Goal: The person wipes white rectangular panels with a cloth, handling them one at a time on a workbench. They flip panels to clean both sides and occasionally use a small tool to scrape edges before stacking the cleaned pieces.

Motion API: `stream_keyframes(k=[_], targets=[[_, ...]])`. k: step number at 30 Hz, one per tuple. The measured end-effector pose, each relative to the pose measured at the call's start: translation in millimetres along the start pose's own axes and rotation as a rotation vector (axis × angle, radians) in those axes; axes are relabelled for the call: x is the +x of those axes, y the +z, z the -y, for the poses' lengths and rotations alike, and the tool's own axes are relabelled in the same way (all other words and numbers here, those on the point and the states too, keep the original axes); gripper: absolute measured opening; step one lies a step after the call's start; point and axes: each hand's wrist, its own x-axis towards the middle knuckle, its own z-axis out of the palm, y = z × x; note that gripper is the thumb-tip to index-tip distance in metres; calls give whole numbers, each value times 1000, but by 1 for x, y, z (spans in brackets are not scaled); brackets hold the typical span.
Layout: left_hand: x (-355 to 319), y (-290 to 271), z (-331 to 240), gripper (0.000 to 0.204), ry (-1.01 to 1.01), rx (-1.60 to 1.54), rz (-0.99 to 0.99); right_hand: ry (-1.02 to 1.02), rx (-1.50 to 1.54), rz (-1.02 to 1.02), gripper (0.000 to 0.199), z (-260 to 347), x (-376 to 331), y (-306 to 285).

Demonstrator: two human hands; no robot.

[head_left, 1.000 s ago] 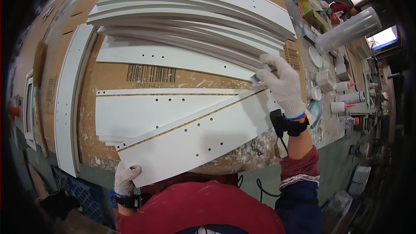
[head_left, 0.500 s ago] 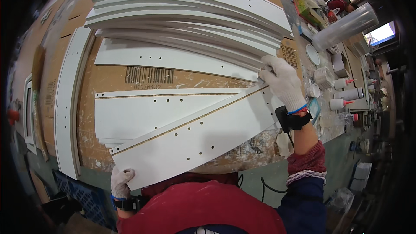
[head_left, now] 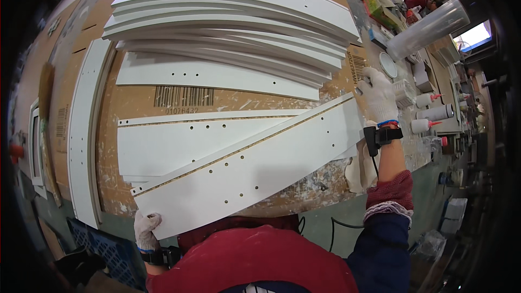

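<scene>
A long white board point(head_left: 282, 154) with drilled holes and a groove along its far edge lies slanted in front of me. My left hand point(head_left: 146, 230), in a white knit glove, grips its near left corner, thumb on top. Beyond the board's right end, apart from it, is my gloved right hand point(head_left: 380, 95). Its fingers are curled in, with a small greyish bit at the fingertips that is too small to name. Under the slanted board lies another grooved white board point(head_left: 157, 144), partly covered.
A tall stack of white boards point(head_left: 233, 2) fills the far side of the cardboard-covered table point(head_left: 239, 103). More boards point(head_left: 84, 130) stand lengthwise at the left. On the right are a clear plastic roll point(head_left: 429, 27), a round white lid point(head_left: 388, 65) and red-tipped glue bottles point(head_left: 426, 125).
My right hand has left the board's far right end and moved to the right. The board has shifted slightly, with my left hand still at its corner.
</scene>
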Motion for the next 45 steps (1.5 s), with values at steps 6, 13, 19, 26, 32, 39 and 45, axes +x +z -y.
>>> stream_keyframes(k=[6, 13, 19, 26, 32, 39, 45], targets=[[-4, 7, -2, 24, 50, -146, 9, 33, 180, -85, 39, -3, -11, 1], [-3, -5, 19, 38, 75, -544, 136, 429, 1124, -184, 33, -28, -40, 4], [-17, 33, -33, 57, 274, -292, 29, 509, 1488, -152, 27, -65, -87, 23], [6, -12, -4, 82, 916, 640, -299, 555, 1590, -218, 31, -92, -115, 43], [3, 9, -32, 41, 1369, 1222, -227, 474, 1724, -234, 31, -85, -107, 59], [-51, 30, -108, 16, 1528, 1402, 10, 584, 1750, -425, 34, -50, -104, 35], [-94, 34, -143, 21, 1419, 839, 266, 668, 1826, -374, 32, -54, -100, 37]])
